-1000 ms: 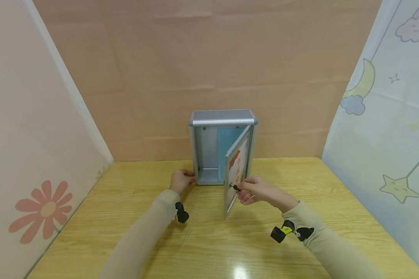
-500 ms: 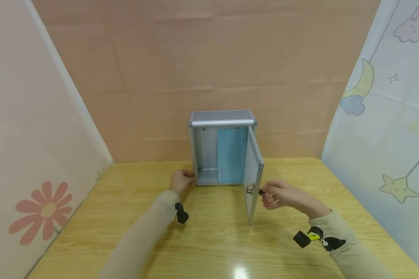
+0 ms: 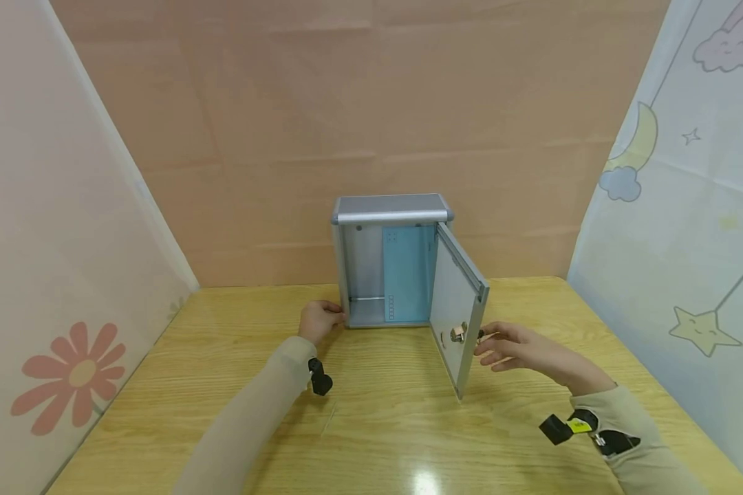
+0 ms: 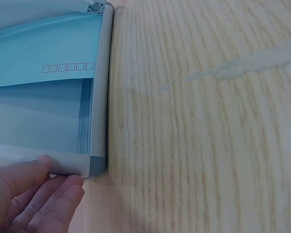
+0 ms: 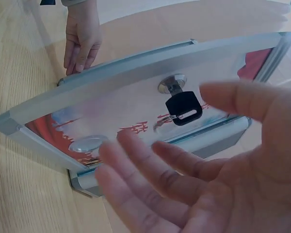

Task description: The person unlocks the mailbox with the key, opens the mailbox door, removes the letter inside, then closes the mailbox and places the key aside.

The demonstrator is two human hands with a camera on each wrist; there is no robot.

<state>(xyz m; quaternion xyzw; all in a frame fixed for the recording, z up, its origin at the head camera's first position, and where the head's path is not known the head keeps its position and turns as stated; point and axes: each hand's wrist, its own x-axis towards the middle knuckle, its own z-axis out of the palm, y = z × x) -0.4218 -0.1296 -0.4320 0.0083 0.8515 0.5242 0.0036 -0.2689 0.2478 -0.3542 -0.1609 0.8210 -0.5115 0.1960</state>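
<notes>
A grey metal letter box stands upright at the back of the table with its door swung out to the right. Inside leans a light blue envelope with a row of small squares. My left hand grips the box's lower left edge, thumb on the frame and fingers around its side. A black-headed key sits in the lock on the door's printed front, a ring hanging from it. Around the key, not touching it, are the spread fingers of my right hand. The lock's back shows inside the door.
The wooden table carries the box and has a pale scuff on its surface. A peach cloth hangs close behind the box. Printed panels stand left and right of the table.
The door has swung further open to the right, so its inner face and the envelope now show. My right hand moved right with it and has let go of the key. The left hand stayed.
</notes>
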